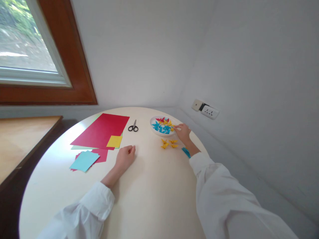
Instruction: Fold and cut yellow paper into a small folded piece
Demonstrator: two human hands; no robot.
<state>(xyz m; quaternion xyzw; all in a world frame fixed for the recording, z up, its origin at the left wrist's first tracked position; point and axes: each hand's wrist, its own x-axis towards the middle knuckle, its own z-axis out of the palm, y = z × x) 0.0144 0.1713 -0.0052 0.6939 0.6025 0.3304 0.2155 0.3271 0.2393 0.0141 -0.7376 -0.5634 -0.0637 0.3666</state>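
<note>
My right hand (183, 131) reaches to the near rim of a white plate (154, 129) holding several blue, red and yellow folded paper figures (161, 125); its fingers pinch at a yellow one at the plate's edge. Two yellow folded figures (168, 143) lie on the table just left of that wrist, and a blue one (185, 152) lies by the forearm. My left hand (125, 156) rests on the round white table (149, 192) with fingers curled loosely, holding nothing. It lies just right of the paper sheets.
A large red sheet (101, 131) over a pale green one, a yellow square (114, 141), a light blue sheet (84, 160) and a smaller red piece lie at the left. Black scissors (133, 127) sit near the back. A wall socket (209, 112) is at the right, a wooden-framed window (50, 83) at the left.
</note>
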